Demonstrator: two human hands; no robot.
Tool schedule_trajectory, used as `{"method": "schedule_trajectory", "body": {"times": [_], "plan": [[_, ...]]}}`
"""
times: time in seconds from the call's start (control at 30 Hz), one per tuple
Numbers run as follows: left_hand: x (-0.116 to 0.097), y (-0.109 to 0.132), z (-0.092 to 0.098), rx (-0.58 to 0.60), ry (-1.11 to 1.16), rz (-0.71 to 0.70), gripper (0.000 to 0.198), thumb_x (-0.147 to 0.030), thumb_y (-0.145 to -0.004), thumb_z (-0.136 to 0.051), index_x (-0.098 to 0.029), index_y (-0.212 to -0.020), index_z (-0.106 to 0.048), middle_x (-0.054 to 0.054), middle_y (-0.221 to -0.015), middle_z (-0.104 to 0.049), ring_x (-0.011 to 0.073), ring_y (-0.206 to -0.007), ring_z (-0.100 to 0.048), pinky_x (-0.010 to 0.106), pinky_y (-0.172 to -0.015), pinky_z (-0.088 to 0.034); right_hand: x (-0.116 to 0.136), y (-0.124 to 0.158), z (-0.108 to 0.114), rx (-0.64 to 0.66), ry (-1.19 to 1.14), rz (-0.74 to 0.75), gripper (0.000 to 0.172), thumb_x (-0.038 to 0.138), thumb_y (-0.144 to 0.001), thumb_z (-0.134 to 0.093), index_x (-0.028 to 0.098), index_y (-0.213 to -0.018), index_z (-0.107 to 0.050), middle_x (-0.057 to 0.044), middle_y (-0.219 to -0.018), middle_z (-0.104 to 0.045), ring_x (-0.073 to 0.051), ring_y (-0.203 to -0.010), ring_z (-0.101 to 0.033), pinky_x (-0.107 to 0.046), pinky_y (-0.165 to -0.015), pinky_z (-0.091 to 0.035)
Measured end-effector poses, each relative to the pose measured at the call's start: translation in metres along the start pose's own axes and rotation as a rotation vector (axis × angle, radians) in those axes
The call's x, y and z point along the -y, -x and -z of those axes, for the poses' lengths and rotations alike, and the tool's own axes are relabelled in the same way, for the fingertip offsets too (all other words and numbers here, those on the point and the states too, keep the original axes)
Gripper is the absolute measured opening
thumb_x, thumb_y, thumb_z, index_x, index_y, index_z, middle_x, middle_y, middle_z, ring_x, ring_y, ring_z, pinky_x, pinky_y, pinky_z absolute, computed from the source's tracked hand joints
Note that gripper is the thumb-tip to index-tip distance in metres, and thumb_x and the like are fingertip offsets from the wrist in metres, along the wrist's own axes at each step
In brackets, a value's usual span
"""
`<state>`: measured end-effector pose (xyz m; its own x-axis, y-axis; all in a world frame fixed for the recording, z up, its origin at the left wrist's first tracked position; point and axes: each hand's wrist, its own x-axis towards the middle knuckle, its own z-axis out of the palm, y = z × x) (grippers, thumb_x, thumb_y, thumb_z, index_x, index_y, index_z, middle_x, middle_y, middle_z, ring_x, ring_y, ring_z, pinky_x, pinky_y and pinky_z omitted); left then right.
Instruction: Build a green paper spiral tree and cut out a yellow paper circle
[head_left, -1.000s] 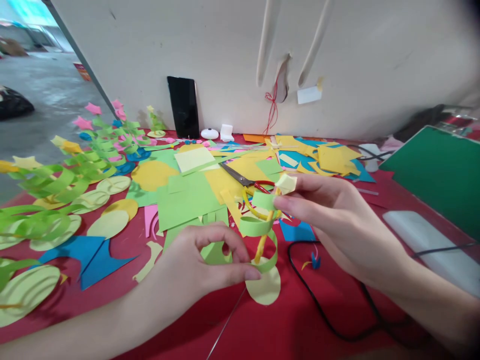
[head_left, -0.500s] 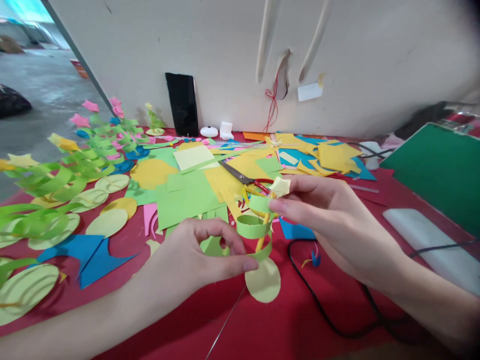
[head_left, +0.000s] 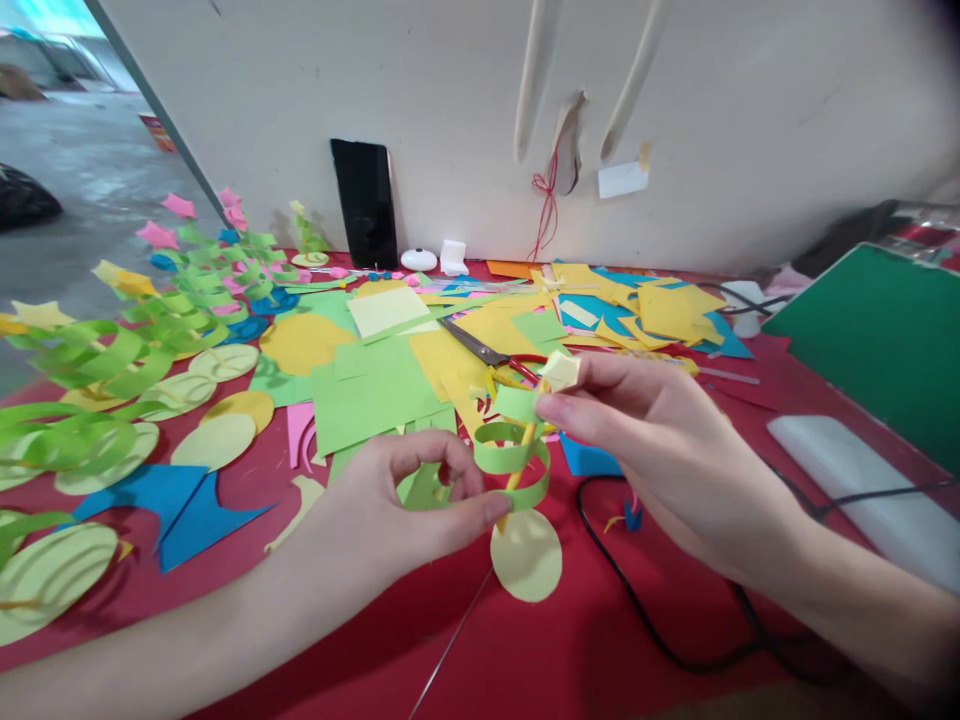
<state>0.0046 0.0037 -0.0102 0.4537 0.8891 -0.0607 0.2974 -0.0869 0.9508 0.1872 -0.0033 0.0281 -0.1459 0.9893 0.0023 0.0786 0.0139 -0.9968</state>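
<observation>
A green paper spiral (head_left: 501, 458) winds loosely around a thin yellow stick (head_left: 523, 462) topped by a pale yellow paper star (head_left: 560, 371). My right hand (head_left: 660, 440) pinches the top, just under the star, thumb on the strip's upper end. Lower down, my left hand (head_left: 427, 495) is closed, thumb and forefinger pinching the strip's lower coil beside the stick. The stick leans, its lower tip showing above a pale yellow paper disc (head_left: 526, 557) on the red table. Whether the tip touches the disc I cannot tell.
Scissors (head_left: 487, 352) lie on green (head_left: 375, 395) and yellow paper behind my hands. Finished-looking spirals with stars (head_left: 112, 350) crowd the left. A phone (head_left: 365, 205) leans on the wall. A black cable (head_left: 622, 580) loops at right, near a green board (head_left: 877, 350).
The stick's lower part has swung slightly left, and its tip now shows below my left thumb. The lower coil has shifted a little right. Both hands keep their pinch.
</observation>
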Motion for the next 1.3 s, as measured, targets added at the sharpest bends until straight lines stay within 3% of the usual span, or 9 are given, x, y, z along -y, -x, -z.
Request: {"method": "schedule_trajectory", "body": {"times": [0.3, 0.8, 0.93, 1.1, 1.3], "plan": [[-0.003, 0.002, 0.0, -0.084, -0.075, -0.016, 0.026, -0.025, -0.07, -0.061, -0.02, -0.064, -0.036, -0.007, -0.062, -0.038, 0.0089, -0.058, -0.038, 0.019, -0.052, -0.033, -0.001, 0.001, -0.003, -0.008, -0.037, -0.023, 0.008, 0.023, -0.072, -0.065, 0.019, -0.073, -0.058, 0.002, -0.064, -0.051, -0.01, -0.065, -0.047, -0.019, -0.054, -0.038], [-0.005, 0.007, -0.002, -0.179, -0.147, -0.161, 0.027, -0.027, -0.071, -0.061, -0.023, -0.074, -0.034, -0.004, -0.075, -0.038, 0.0126, -0.071, -0.043, 0.023, -0.064, -0.038, -0.002, 0.001, -0.007, -0.082, -0.04, -0.042, 0.013, 0.025, -0.066, -0.069, 0.018, -0.069, -0.058, 0.002, -0.063, -0.05, -0.009, -0.058, -0.043, -0.018, -0.048, -0.036], [-0.006, 0.007, -0.005, -0.189, -0.164, -0.153, 0.029, -0.027, -0.069, -0.063, -0.023, -0.073, -0.035, -0.005, -0.072, -0.038, 0.0111, -0.067, -0.044, 0.022, -0.062, -0.038, -0.002, 0.004, -0.009, -0.045, -0.028, -0.044, 0.013, 0.026, -0.07, -0.067, 0.018, -0.069, -0.057, 0.003, -0.059, -0.046, -0.008, -0.056, -0.04, -0.017, -0.047, -0.035], [-0.007, 0.008, -0.007, -0.173, -0.143, -0.157, 0.028, -0.026, -0.07, -0.061, -0.022, -0.071, -0.034, -0.006, -0.07, -0.038, 0.0105, -0.064, -0.044, 0.023, -0.06, -0.039, -0.002, 0.007, -0.011, 0.003, -0.048, -0.067, 0.011, 0.028, -0.076, -0.062, 0.02, -0.072, -0.056, 0.004, -0.057, -0.039, -0.011, -0.064, -0.046, -0.021, -0.057, -0.04], [-0.006, 0.009, -0.006, -0.153, -0.124, -0.139, 0.028, -0.026, -0.07, -0.061, -0.023, -0.071, -0.033, -0.005, -0.071, -0.037, 0.0112, -0.065, -0.043, 0.024, -0.06, -0.04, -0.002, 0.008, -0.01, 0.033, -0.085, -0.078, 0.01, 0.026, -0.076, -0.061, 0.019, -0.073, -0.055, 0.002, -0.064, -0.049, -0.009, -0.061, -0.045, -0.021, -0.061, -0.042]]}}
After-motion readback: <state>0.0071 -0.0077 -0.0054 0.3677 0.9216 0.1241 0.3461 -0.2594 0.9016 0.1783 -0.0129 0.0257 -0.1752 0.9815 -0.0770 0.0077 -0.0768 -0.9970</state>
